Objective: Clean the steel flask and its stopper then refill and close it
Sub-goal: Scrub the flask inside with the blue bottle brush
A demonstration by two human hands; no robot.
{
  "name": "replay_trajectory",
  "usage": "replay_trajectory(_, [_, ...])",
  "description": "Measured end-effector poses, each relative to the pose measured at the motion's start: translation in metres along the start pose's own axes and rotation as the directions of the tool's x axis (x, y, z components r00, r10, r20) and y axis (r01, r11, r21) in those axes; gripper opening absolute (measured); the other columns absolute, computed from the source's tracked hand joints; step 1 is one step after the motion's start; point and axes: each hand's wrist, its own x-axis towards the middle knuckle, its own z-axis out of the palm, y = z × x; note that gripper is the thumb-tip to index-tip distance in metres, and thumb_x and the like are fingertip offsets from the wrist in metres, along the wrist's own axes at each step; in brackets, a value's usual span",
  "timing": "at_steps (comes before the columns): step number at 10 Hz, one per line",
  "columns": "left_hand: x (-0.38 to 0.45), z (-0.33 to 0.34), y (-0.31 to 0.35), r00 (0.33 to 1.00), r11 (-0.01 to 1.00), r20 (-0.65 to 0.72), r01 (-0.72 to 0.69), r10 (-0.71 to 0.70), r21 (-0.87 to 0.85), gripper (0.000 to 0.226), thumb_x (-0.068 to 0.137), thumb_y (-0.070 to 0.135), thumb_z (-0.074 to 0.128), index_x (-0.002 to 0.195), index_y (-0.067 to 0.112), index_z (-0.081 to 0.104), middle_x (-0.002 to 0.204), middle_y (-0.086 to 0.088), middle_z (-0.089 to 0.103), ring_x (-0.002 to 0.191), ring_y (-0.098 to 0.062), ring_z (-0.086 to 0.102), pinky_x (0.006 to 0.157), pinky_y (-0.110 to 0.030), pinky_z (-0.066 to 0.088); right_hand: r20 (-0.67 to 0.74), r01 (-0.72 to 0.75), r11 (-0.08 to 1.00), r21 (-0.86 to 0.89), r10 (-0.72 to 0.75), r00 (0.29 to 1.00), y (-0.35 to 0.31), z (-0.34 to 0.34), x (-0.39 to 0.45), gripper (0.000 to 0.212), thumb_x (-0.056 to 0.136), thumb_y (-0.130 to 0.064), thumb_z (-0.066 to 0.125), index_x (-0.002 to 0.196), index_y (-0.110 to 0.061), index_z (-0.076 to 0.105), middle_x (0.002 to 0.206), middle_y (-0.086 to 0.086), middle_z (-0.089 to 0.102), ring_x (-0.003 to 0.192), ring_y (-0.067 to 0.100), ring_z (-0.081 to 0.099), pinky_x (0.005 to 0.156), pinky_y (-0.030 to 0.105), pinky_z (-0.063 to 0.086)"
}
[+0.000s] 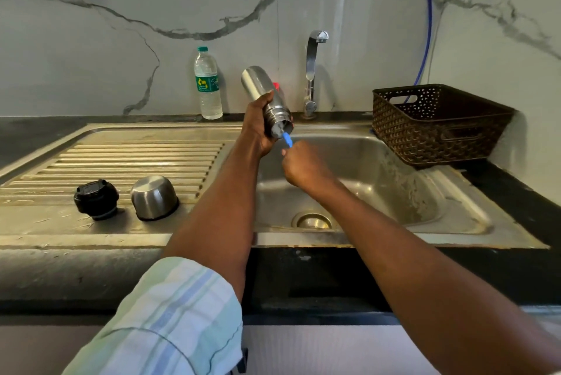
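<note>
My left hand (258, 122) grips the steel flask (261, 88) near its neck, tilted with the mouth pointing down toward me over the sink basin (379, 174). My right hand (300, 165) holds the blue handle of a brush (287, 139) whose far end is inside the flask's mouth. The black stopper (96, 199) stands on the steel drainboard (127, 156) at the left. Beside it the steel cup lid (154, 197) rests upside down.
A plastic water bottle (208, 83) stands against the marble wall behind the drainboard. The tap (312, 68) rises behind the basin, and something red (276, 86) peeks out behind the flask. A dark perforated basket (437, 125) sits on the counter at the right.
</note>
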Motion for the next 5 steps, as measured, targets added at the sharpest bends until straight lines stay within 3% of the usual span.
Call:
replay_trajectory(1, [0.003,-0.007,0.002,0.989,0.988,0.149,0.007,0.016,-0.152,0.045,0.094,0.034,0.052,0.125,0.001,0.051,0.096,-0.015,0.059,0.075,-0.029,0.058,0.065,-0.034,0.055,0.47,-0.458,0.256,0.851,0.02,0.883,-0.007,-0.012,0.008,0.047,0.105,-0.041,0.033,0.082,-0.004,0.052,0.052,0.002,0.04,0.032,0.009,0.035,0.033,0.015,0.028])
replay_trajectory(2, [0.006,-0.008,0.001,0.962,0.971,0.271,0.025,0.042,-0.238,0.053,0.095,0.04,0.05,0.122,-0.005,0.049,0.097,-0.021,0.063,0.077,-0.033,0.063,0.071,-0.038,0.057,0.534,-0.557,-0.16,0.815,-0.163,0.829,-0.006,-0.014,0.009,0.044,0.105,-0.032,0.029,0.09,0.002,0.052,0.048,0.0,0.039,0.03,0.008,0.033,0.028,0.016,0.026])
replay_trajectory(3, [0.005,-0.005,0.001,0.948,0.977,0.319,0.046,0.023,-0.206,0.056,0.093,0.042,0.052,0.119,-0.008,0.051,0.097,-0.021,0.063,0.077,-0.033,0.065,0.072,-0.038,0.057,0.538,-0.553,-0.06,0.831,-0.17,0.826,-0.009,-0.01,0.006,0.035,0.104,-0.027,0.032,0.082,-0.005,0.047,0.043,-0.005,0.029,0.027,0.006,0.024,0.025,0.018,0.019])
replay_trajectory(4, [0.003,-0.002,0.006,0.973,0.986,0.227,0.001,0.038,-0.166,0.058,0.088,0.033,0.064,0.13,-0.004,0.047,0.099,-0.019,0.06,0.078,-0.033,0.062,0.071,-0.042,0.056,0.256,-0.263,0.608,0.749,0.101,0.961,-0.008,-0.019,0.007,0.037,0.104,-0.032,0.038,0.077,-0.011,0.052,0.046,0.0,0.041,0.034,0.013,0.036,0.033,0.018,0.025])
replay_trajectory(5, [0.003,0.003,0.005,0.997,0.998,0.048,-0.057,0.057,0.005,0.055,0.085,0.025,0.069,0.129,0.001,0.048,0.087,-0.016,0.06,0.072,-0.029,0.061,0.069,-0.041,0.057,-0.196,0.017,0.985,-0.17,-0.051,0.979,-0.001,-0.022,-0.003,0.028,0.1,-0.026,0.044,0.11,-0.012,0.067,0.101,0.015,0.068,0.094,0.034,0.065,0.071,0.033,0.046])
